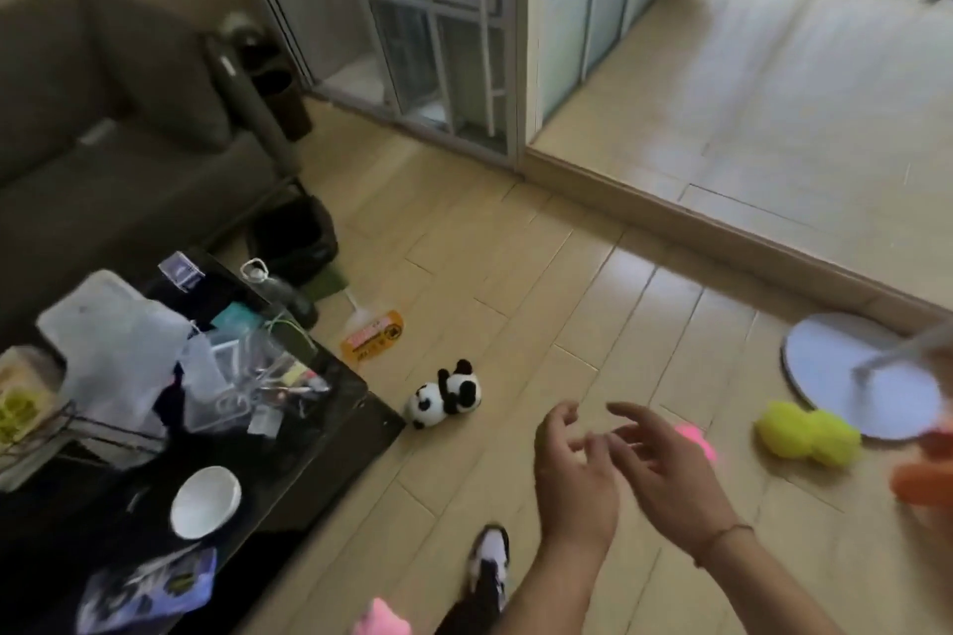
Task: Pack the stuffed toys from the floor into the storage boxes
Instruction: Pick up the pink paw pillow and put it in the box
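- I see my two hands low in the middle of the frame, held out over the wood floor [541, 273].
- My left hand [570, 474] has loose, slightly bent fingers and holds nothing.
- My right hand [665, 464] has its fingers spread out and holds nothing too. It has a thin band on the wrist.
- A small panda toy [446, 395] lies on the floor just left of my hands, right beside the corner of the dark counter [330, 433].
- A bright pink toy [699, 436] peeks out from behind my right hand, so I can only see a bit of it.
- A yellow toy [807, 438] lies on the floor at the right, touching the edge of a round white stand base [845, 371].
- Something orange [923, 485] shows at the far right edge. It is too blurry for me to tell what it is.
- Another pink toy [381, 619] sits at the very bottom edge of the frame, next to my shoe [490, 562].
- The counter at the lower left holds lots of stuff: a white bowl [206, 500], clear plastic bags and papers.
- A grey sofa [103, 119] fills the upper left.
- An orange and yellow pack [371, 335] lies on the floor above the panda toy.
- Glass doors [438, 41] stand at the top middle.
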`<action>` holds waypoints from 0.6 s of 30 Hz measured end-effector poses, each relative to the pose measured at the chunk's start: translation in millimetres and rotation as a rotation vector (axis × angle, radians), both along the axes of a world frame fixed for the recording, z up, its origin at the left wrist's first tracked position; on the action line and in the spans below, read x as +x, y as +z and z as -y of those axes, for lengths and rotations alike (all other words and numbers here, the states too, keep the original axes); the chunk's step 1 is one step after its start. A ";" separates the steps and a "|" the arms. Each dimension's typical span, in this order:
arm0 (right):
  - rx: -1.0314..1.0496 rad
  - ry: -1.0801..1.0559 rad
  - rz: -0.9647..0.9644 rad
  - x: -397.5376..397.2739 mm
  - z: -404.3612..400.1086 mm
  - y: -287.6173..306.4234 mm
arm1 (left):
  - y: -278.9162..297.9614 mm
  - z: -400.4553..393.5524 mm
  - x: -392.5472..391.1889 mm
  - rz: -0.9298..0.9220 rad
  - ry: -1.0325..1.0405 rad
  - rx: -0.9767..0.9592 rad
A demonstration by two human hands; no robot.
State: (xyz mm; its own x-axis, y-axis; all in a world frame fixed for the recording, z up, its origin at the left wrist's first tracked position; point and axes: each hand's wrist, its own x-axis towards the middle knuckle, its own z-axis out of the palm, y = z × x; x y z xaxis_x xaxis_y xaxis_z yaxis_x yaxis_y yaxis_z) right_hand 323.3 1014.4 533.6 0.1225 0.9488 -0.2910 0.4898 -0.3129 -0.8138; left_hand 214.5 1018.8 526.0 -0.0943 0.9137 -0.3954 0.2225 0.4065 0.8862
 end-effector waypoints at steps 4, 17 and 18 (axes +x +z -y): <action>-0.089 0.009 -0.036 -20.1 -53.3 -54.5 | -48.8 -34.9 -16.4 0.073 -0.036 -0.049; -0.427 -0.764 0.110 93.4 -23.5 -265.8 | -242.4 -103.8 53.4 -0.280 -0.552 -0.162; -0.482 -0.775 0.127 107.6 -14.6 -296.9 | -272.0 -103.7 68.1 -0.313 -0.607 -0.167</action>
